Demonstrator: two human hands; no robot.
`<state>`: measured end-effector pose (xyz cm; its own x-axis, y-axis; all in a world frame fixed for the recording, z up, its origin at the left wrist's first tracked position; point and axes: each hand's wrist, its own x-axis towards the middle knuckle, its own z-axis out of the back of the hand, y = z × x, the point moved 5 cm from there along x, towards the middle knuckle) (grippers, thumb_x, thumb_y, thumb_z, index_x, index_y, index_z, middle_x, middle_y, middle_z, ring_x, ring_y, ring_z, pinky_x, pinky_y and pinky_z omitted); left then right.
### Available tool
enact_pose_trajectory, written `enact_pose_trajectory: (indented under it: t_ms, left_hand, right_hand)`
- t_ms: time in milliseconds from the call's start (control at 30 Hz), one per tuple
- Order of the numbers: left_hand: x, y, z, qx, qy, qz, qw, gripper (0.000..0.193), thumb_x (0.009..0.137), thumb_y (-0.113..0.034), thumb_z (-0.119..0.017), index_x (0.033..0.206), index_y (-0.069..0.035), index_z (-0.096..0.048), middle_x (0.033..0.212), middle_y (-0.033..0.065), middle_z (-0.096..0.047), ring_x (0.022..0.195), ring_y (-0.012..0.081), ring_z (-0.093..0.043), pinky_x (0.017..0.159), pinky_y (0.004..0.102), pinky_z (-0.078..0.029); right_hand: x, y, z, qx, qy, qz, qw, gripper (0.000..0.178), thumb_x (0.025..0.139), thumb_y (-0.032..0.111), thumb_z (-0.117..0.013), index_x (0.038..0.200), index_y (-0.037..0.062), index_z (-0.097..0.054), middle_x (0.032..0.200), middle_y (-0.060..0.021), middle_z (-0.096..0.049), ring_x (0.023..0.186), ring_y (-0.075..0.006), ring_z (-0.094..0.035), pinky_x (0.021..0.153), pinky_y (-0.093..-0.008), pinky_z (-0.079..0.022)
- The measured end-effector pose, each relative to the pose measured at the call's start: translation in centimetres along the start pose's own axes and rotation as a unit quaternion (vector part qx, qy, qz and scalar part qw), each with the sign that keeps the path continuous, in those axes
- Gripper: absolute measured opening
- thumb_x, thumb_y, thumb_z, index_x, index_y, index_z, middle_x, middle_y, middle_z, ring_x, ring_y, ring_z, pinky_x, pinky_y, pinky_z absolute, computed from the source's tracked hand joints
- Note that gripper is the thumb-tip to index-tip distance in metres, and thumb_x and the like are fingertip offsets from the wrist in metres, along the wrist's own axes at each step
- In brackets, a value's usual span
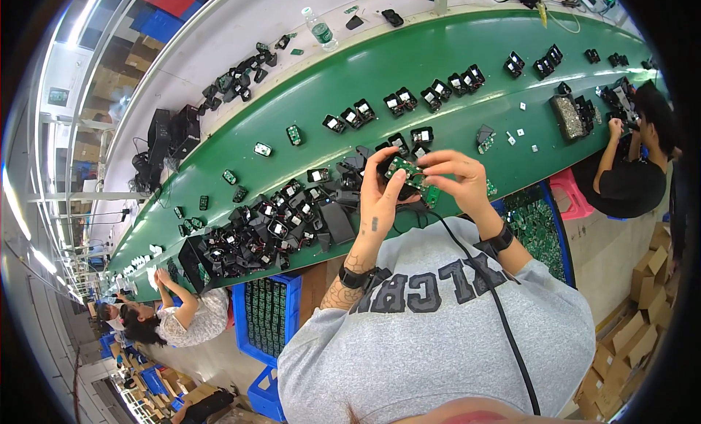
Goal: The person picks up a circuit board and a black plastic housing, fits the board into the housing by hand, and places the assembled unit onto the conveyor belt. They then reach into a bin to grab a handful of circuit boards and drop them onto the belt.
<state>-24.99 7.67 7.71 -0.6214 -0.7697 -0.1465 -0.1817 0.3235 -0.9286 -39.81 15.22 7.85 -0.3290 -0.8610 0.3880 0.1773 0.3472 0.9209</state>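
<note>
My left hand is closed round a green circuit board, its thumb on the board's face. Something black, perhaps a housing, shows behind the board, mostly hidden. My right hand is at the board's right edge, thumb and fingertips bent in around thin wires. What exactly those fingertips pinch is too small to make out. Just below them is another small green board. A heap of black plastic housings with wires lies to the left of my hands, on the green work surface.
Rows of open black housings line the green surface beyond my hands. A plastic bottle stands at the back. Blue crates of circuit boards sit below the near edge. One co-worker is at right, another at left.
</note>
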Motion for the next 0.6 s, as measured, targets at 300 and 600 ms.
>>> enact_pose_trajectory:
  t_ms: [300, 600]
  left_hand:
    - [0.1, -1.0, -0.3, 0.135, -0.046, -0.102, 0.985, 0.036, 0.096, -0.014, -0.053, 0.13, -0.007, -0.046, 0.106, 0.0074, -0.058, 0.072, 0.0106, -0.062, 0.06, 0.0228, -0.056]
    - [0.2, -0.8, 0.0, 0.192, -0.094, -0.205, 0.955, 0.036, 0.095, -0.013, -0.055, 0.129, -0.004, -0.05, 0.112, 0.0087, -0.056, 0.081, 0.0094, -0.059, 0.063, 0.0224, -0.052]
  right_hand:
    - [1.3, 1.7, -1.7, -0.161, -0.068, 0.085, 0.981, 0.017, 0.077, -0.002, -0.071, 0.093, 0.0023, -0.072, 0.092, -0.0072, -0.07, 0.098, -0.0251, -0.061, 0.084, -0.0322, -0.049]
    - [1.1, 0.1, -2.6, -0.037, -0.1, -0.02, 0.994, 0.02, 0.078, -0.004, -0.069, 0.098, -0.0008, -0.072, 0.095, -0.0064, -0.066, 0.107, -0.0219, -0.056, 0.088, -0.0323, -0.046]
